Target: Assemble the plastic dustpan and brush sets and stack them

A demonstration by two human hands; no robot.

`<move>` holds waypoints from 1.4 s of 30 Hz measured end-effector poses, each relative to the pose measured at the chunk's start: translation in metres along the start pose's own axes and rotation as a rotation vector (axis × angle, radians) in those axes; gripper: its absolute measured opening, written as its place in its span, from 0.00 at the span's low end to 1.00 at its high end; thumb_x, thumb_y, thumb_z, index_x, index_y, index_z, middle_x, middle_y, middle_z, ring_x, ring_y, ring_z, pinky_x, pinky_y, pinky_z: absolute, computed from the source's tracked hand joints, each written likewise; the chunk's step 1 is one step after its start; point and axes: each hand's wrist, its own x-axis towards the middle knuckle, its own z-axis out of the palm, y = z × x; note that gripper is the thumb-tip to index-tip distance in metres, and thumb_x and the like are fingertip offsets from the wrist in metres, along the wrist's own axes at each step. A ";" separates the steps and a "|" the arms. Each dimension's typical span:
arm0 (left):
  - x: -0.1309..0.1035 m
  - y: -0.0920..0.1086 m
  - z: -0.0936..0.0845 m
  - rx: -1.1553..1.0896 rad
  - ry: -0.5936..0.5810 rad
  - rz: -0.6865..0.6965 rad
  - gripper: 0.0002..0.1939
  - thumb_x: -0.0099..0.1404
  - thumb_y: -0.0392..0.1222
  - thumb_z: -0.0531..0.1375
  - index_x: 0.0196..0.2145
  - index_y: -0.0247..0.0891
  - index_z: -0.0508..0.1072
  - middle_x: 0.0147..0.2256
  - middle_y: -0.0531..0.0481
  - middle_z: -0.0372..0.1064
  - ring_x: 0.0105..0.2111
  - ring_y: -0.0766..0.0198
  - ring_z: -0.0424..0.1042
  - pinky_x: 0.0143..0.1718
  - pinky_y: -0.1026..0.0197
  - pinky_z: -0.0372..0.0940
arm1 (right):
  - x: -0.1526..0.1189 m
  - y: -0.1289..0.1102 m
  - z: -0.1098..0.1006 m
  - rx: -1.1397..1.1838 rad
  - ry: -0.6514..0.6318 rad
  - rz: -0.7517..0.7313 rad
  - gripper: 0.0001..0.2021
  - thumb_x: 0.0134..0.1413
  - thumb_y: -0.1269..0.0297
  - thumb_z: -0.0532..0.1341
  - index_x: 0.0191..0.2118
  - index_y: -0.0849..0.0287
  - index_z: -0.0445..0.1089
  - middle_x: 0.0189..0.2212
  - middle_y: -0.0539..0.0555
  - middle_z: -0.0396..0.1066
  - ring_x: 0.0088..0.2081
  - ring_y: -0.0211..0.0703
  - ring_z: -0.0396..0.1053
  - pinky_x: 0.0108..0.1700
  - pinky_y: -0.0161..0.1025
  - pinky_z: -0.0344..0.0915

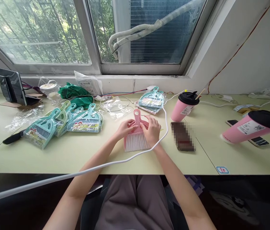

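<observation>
Lap: grey-brown cloth trousers [135, 201], lower centre of the frame, below the table edge.
White cable: a thin smooth cord [112, 163] sweeping from the lower left edge, across the view of my right wrist, then curving up right of centre.
My hands: both clamped on the brush, left hand [126, 128] on its left side, right hand [152, 129] on its right, thumbs over the front.
Brush: a pink plastic hand brush [138, 123] at the centre of the frame, white bristles towards me, holed handle end pointing away; a pink edge shows left of the bristles.
Tabletop: smooth, pale yellow-green [108, 167], seamed at right.
Beside me: a dark flat rectangle [183, 136], pixelated, right of centre.
Packs: clear-wrapped mint-green plastic brush sets [86, 123] left of centre.
Cups: two pink black-lidded cups [181, 110], right side.
Window: grey-framed glass [96, 38] along the top, foliage outside at upper left.
</observation>
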 end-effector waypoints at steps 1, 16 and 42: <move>-0.001 0.001 -0.002 0.003 0.004 -0.009 0.23 0.56 0.61 0.62 0.35 0.36 0.72 0.31 0.51 0.69 0.29 0.64 0.65 0.31 0.63 0.59 | 0.003 0.004 -0.002 0.079 -0.088 0.051 0.18 0.57 0.61 0.62 0.53 0.54 0.70 0.50 0.58 0.73 0.53 0.51 0.68 0.56 0.50 0.62; -0.005 0.018 -0.011 -0.171 -0.181 -0.176 0.24 0.55 0.61 0.62 0.25 0.35 0.68 0.22 0.54 0.60 0.22 0.68 0.58 0.24 0.64 0.51 | 0.008 0.015 0.001 0.567 -0.301 0.339 0.17 0.47 0.54 0.67 0.40 0.58 0.78 0.37 0.55 0.79 0.40 0.48 0.76 0.42 0.42 0.70; -0.002 0.011 -0.020 -0.155 -0.064 -0.179 0.24 0.54 0.58 0.64 0.18 0.37 0.60 0.19 0.56 0.56 0.21 0.70 0.55 0.24 0.64 0.48 | 0.015 0.029 -0.004 0.465 -0.283 0.268 0.20 0.63 0.51 0.52 0.42 0.57 0.77 0.39 0.56 0.78 0.41 0.46 0.74 0.43 0.41 0.68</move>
